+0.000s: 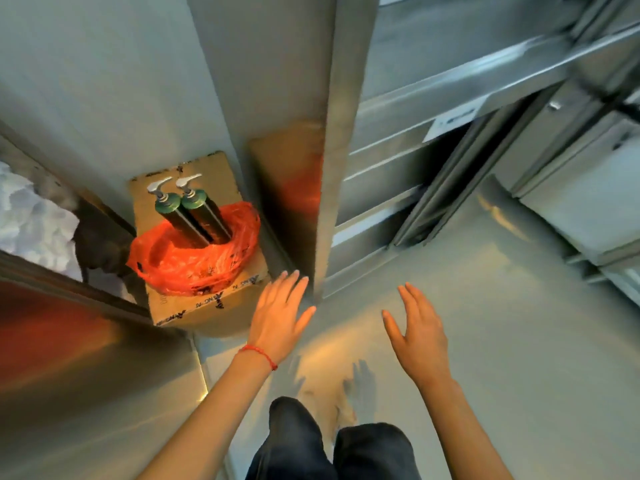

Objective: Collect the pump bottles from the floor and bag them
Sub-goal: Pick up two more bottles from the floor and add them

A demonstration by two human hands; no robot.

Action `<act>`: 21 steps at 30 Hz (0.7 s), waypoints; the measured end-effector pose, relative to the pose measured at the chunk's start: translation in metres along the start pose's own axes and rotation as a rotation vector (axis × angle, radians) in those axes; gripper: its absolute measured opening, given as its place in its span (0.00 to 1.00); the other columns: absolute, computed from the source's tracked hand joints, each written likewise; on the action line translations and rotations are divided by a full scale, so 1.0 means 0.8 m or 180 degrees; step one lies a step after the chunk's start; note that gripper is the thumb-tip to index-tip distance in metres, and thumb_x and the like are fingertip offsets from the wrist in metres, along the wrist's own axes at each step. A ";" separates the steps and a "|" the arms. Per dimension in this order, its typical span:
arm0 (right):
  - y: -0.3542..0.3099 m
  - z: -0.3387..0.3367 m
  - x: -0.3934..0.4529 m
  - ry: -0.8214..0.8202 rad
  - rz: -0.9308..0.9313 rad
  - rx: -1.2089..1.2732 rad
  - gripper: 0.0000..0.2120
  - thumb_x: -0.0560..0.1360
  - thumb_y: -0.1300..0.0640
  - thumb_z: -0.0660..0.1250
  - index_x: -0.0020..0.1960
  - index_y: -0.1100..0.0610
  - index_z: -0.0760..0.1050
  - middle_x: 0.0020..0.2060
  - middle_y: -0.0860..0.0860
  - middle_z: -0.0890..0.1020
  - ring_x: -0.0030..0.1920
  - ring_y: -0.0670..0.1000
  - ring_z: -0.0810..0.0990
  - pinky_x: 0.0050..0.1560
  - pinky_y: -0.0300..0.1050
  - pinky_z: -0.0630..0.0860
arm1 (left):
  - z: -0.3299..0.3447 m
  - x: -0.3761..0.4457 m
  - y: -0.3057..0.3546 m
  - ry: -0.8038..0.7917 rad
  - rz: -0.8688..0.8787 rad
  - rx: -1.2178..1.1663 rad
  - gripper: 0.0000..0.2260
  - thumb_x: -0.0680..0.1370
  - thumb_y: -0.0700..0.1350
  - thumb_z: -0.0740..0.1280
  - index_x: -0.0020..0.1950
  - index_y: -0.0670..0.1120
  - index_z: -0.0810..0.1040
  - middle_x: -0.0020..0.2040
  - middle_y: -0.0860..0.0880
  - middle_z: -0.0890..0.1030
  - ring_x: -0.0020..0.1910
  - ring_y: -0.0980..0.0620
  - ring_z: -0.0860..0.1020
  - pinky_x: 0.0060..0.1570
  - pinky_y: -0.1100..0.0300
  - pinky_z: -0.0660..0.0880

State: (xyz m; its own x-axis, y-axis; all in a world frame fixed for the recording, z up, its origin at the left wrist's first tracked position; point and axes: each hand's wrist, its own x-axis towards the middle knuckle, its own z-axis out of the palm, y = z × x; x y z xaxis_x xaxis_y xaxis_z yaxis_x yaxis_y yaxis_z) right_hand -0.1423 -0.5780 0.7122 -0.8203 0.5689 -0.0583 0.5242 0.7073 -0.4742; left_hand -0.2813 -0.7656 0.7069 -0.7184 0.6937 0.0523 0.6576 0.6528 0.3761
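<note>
Two dark green pump bottles with white pump heads, the left one (pixel 176 213) and the right one (pixel 204 211), stand side by side inside an open red plastic bag (pixel 194 265). The bag rests on a cardboard box (pixel 194 310) at the foot of a steel wall. My left hand (pixel 278 317), with a red string on the wrist, hovers open just right of the box, holding nothing. My right hand (pixel 417 327) is open too, held over the bare floor further right.
A steel cabinet edge (pixel 329 168) rises right behind my left hand. Steel shelving and drawers (pixel 398 161) fill the right back. A steel counter (pixel 86 375) lies at the left, with white crumpled material (pixel 31 223) above it. My legs (pixel 332 448) are at the bottom.
</note>
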 end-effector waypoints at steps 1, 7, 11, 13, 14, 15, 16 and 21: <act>0.010 -0.007 -0.010 0.0102 0.0114 0.0005 0.25 0.75 0.52 0.64 0.68 0.60 0.65 0.68 0.58 0.70 0.69 0.57 0.67 0.68 0.51 0.62 | 0.002 0.007 0.013 -0.0064 0.0154 0.0000 0.22 0.71 0.44 0.71 0.62 0.37 0.73 0.62 0.36 0.75 0.63 0.34 0.71 0.60 0.37 0.67; 0.085 -0.055 -0.071 0.0714 0.0888 0.0013 0.24 0.74 0.53 0.65 0.67 0.61 0.67 0.66 0.59 0.72 0.67 0.59 0.70 0.66 0.53 0.65 | 0.021 0.055 0.111 -0.0256 0.1037 -0.0047 0.23 0.71 0.44 0.71 0.63 0.37 0.72 0.63 0.36 0.74 0.63 0.34 0.71 0.60 0.37 0.67; 0.141 -0.094 -0.118 0.1074 0.1386 -0.0001 0.24 0.74 0.54 0.66 0.67 0.62 0.68 0.66 0.60 0.72 0.67 0.60 0.70 0.65 0.54 0.66 | 0.041 0.086 0.196 -0.0387 0.1541 -0.0127 0.23 0.71 0.43 0.72 0.63 0.36 0.72 0.63 0.35 0.74 0.63 0.33 0.70 0.60 0.36 0.67; 0.171 -0.115 -0.143 0.1257 0.1651 -0.0001 0.24 0.75 0.53 0.65 0.67 0.62 0.67 0.66 0.59 0.72 0.67 0.59 0.69 0.65 0.54 0.66 | 0.053 0.096 0.245 -0.0457 0.1828 -0.0146 0.21 0.73 0.45 0.69 0.63 0.37 0.73 0.63 0.35 0.74 0.63 0.33 0.70 0.60 0.37 0.67; 0.186 -0.126 -0.156 0.1354 0.1781 -0.0001 0.24 0.75 0.53 0.65 0.67 0.61 0.67 0.66 0.59 0.72 0.67 0.59 0.69 0.66 0.54 0.65 | 0.060 0.100 0.271 -0.0500 0.1974 -0.0149 0.21 0.74 0.48 0.65 0.62 0.37 0.73 0.63 0.35 0.75 0.63 0.34 0.71 0.60 0.37 0.67; 0.201 -0.137 -0.169 0.1447 0.1902 -0.0007 0.24 0.75 0.53 0.65 0.67 0.61 0.67 0.67 0.59 0.72 0.68 0.59 0.69 0.66 0.54 0.65 | 0.066 0.102 0.297 -0.0566 0.2110 -0.0152 0.22 0.74 0.51 0.61 0.62 0.37 0.73 0.62 0.36 0.75 0.63 0.34 0.71 0.59 0.37 0.68; 0.215 -0.148 -0.182 0.1530 0.2011 -0.0024 0.24 0.75 0.53 0.65 0.67 0.61 0.67 0.67 0.59 0.72 0.68 0.59 0.69 0.66 0.54 0.64 | 0.073 0.105 0.323 -0.0623 0.2251 -0.0160 0.24 0.74 0.52 0.57 0.62 0.37 0.73 0.62 0.36 0.75 0.62 0.34 0.71 0.59 0.37 0.68; 0.275 -0.188 -0.257 0.1927 0.2649 -0.0055 0.24 0.74 0.54 0.66 0.67 0.62 0.67 0.67 0.59 0.72 0.68 0.59 0.69 0.67 0.55 0.64 | 0.111 0.094 0.451 -0.0855 0.2922 -0.0256 0.24 0.74 0.53 0.56 0.60 0.37 0.74 0.60 0.35 0.76 0.61 0.35 0.73 0.58 0.39 0.69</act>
State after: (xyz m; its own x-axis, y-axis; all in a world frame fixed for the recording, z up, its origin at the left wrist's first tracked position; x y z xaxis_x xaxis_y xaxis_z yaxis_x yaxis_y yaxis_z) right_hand 0.1759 -0.4758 0.7515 0.0543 0.9943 0.0922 0.8810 -0.0043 -0.4730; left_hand -0.0781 -0.4507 0.7640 0.1516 0.9773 0.1482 0.9134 -0.1958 0.3569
